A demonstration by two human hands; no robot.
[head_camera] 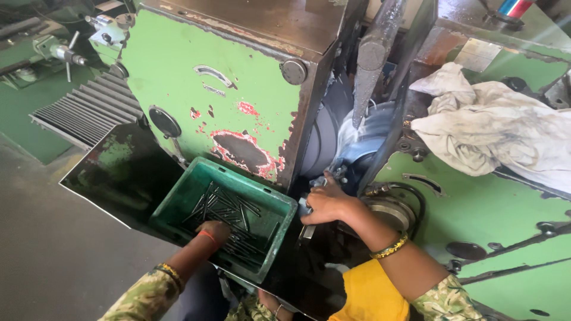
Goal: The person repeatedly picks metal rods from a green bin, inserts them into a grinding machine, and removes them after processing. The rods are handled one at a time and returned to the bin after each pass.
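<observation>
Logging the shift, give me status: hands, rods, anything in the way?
Left hand in green crate, on thin metal rods. Right hand at grinding wheel. Nothing blocking.

No packages, signs or screens anywhere here. Closest thing is a small curved metal label plate on the green machine's front face, upper middle, silvery and worn, plus a smaller strip just below.
</observation>
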